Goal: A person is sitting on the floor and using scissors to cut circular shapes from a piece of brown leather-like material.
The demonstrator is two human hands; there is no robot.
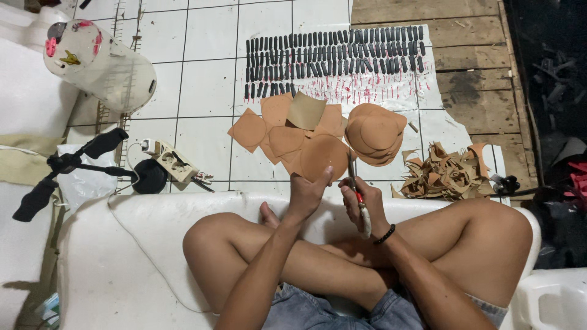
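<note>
L hand (307,194) pinches a tan leather disc (324,157) by its lower edge, held upright just above the crossed legs. R hand (362,201), fingers curled around scissors (356,194), sits right beside the disc; blades run up along its R edge. Finished rounds (374,132) lie beyond, scraps (443,173) further R.
</note>
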